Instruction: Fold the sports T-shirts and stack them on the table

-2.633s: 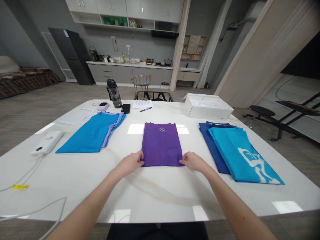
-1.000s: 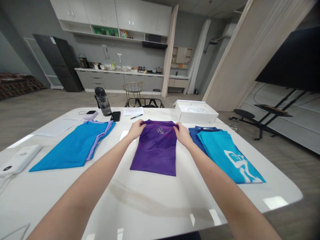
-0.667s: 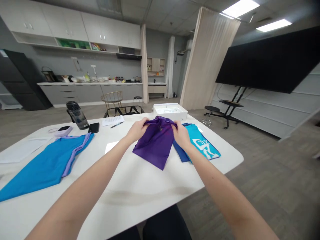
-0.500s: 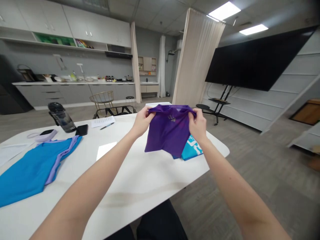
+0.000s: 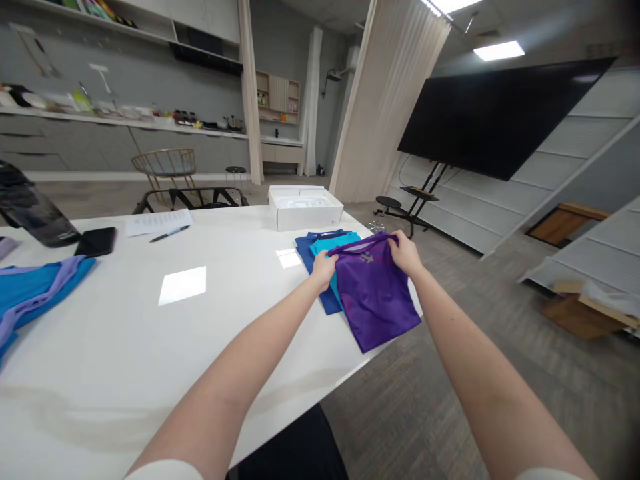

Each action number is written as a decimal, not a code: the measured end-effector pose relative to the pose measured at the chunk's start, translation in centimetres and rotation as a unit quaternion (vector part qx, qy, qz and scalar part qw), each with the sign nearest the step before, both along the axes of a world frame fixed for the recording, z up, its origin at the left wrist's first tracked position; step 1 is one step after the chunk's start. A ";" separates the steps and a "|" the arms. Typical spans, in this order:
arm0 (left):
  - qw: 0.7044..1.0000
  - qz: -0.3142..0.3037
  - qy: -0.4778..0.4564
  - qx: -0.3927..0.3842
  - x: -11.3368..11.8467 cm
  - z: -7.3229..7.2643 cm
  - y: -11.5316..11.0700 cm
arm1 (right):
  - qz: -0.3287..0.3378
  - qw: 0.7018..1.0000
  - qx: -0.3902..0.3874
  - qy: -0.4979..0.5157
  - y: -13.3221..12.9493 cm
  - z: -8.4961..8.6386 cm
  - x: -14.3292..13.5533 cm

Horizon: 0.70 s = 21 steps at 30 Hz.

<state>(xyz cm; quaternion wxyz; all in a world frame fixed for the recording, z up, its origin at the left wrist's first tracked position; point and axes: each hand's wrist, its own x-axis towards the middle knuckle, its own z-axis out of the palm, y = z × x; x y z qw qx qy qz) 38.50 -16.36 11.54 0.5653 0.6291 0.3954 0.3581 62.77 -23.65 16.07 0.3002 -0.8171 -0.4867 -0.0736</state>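
A purple shirt (image 5: 377,293) with a small pale print hangs between my hands, folded to a compact shape. My left hand (image 5: 325,268) pinches its upper left corner, and my right hand (image 5: 406,255) grips the upper right one. The shirt's lower edge reaches over the table's front right edge. Partly hidden behind it lie a light blue folded garment (image 5: 337,241) and, beneath that, a dark blue one (image 5: 304,245), both flat on the white table (image 5: 240,280).
An open white box (image 5: 307,217) stands behind the garments. Towards the left are a pen (image 5: 170,233), a printed sheet (image 5: 159,222), a black phone (image 5: 97,241), a dark bottle (image 5: 37,207) and a blue garment with lilac trim (image 5: 37,287). A cardboard box (image 5: 587,313) sits on the floor at right.
Both hands have carried the purple shirt lower and to the right, over the stacked blue garments. The view has turned right, bringing the white box and more of the stack into sight.
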 end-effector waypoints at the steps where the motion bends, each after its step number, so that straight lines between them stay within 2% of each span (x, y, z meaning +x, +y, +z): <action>1: 1.000 0.016 0.014 0.007 0.1 -1.1 0.4 | -0.005 1.000 -0.010 0.010 0.2 -1.5 0.1; 3: 0.998 0.051 0.018 0.009 0.4 -2.5 1.3 | -0.014 1.000 0.000 0.019 0.5 -3.5 0.4; 5: 0.997 0.062 0.003 0.042 0.8 -2.8 2.6 | -0.017 0.999 0.035 0.016 1.1 -4.0 0.9; 9: 0.990 0.062 -0.060 0.115 2.6 -1.4 5.5 | 0.003 0.993 0.120 -0.009 3.8 -2.1 2.8; 12: 0.988 0.105 -0.034 0.112 3.9 -1.2 8.0 | 0.024 0.989 0.141 -0.024 7.2 -1.3 3.9; 15: 0.985 0.150 0.053 0.067 4.3 -3.1 10.7 | 0.036 0.995 0.093 -0.010 11.0 -3.0 3.9; 19: 0.974 0.143 0.176 0.029 3.5 -7.0 13.7 | 0.014 0.995 -0.084 0.061 14.6 -7.2 3.2; 21: 0.967 0.135 0.212 0.030 3.2 -8.1 14.4 | -0.020 0.987 -0.141 0.074 15.4 -8.6 3.2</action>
